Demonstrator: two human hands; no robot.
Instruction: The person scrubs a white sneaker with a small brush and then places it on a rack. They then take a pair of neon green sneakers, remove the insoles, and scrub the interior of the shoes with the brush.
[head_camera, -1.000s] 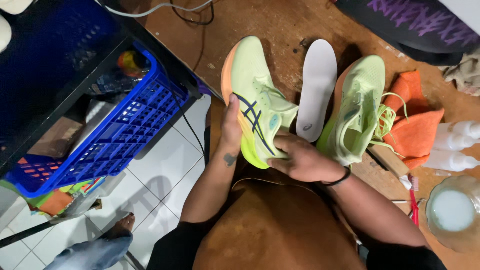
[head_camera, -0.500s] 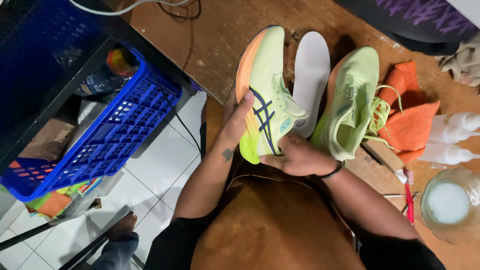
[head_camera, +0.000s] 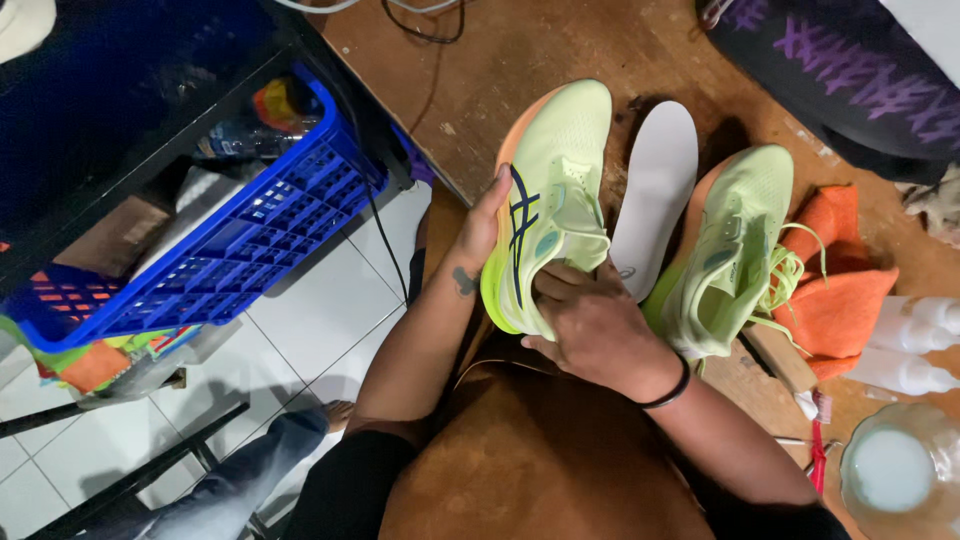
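Observation:
A pale green running shoe (head_camera: 548, 190) with an orange sole edge and dark blue side stripes is held over the near edge of the wooden table (head_camera: 560, 50). My left hand (head_camera: 483, 225) grips its sole side. My right hand (head_camera: 590, 320) holds the heel end, fingers at the shoe's opening. A white insole (head_camera: 655, 190) lies on the table just right of it. The matching shoe (head_camera: 735, 245) with loose green laces rests beside the insole.
An orange cloth (head_camera: 835, 295) lies right of the second shoe, with white bottles (head_camera: 915, 345) and a glass bowl of white liquid (head_camera: 895, 465) near it. A blue plastic crate (head_camera: 220, 250) sits at left. Another person's leg (head_camera: 240, 475) shows on the white tiled floor.
The held shoe has turned so its upper faces up more. My right hand slid from under the heel onto the shoe's opening. The view shifted slightly.

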